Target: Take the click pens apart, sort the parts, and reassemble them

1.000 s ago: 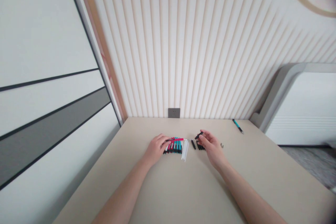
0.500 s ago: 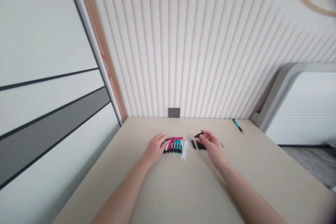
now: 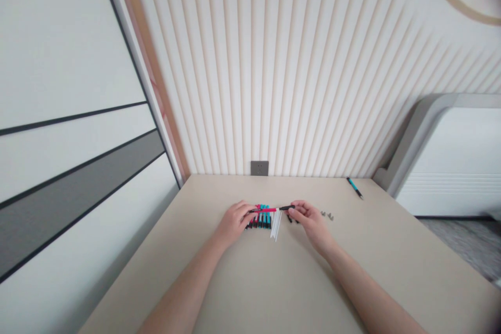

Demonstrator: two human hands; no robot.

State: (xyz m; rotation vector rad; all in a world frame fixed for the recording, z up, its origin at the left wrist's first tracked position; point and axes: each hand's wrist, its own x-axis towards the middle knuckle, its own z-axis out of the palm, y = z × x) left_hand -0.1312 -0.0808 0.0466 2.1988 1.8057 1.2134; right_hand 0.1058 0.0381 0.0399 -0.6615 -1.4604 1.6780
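Closed on a pink pen barrel (image 3: 268,210), my left hand (image 3: 234,220) keeps it level above a row of pink and teal barrels (image 3: 264,221) with black ends. My right hand (image 3: 311,220) pinches a black pen grip (image 3: 287,208) and holds it in line with the barrel. A short white stretch shows between the two parts; whether they touch I cannot tell. White refills (image 3: 276,227) lie just below. Other black grips (image 3: 290,218) are partly hidden by my right hand.
Small metal tips (image 3: 330,216) lie to the right of my right hand. Near the table's back right corner rests a teal and black pen (image 3: 354,188). The ribbed wall with a dark socket (image 3: 259,168) borders the table (image 3: 250,282), and a panelled cabinet (image 3: 82,177) stands at left.
My right hand has moved left and slightly down, bringing the black grip over the refill end that stuck out of the pink barrel. The metal tips at right are now uncovered.
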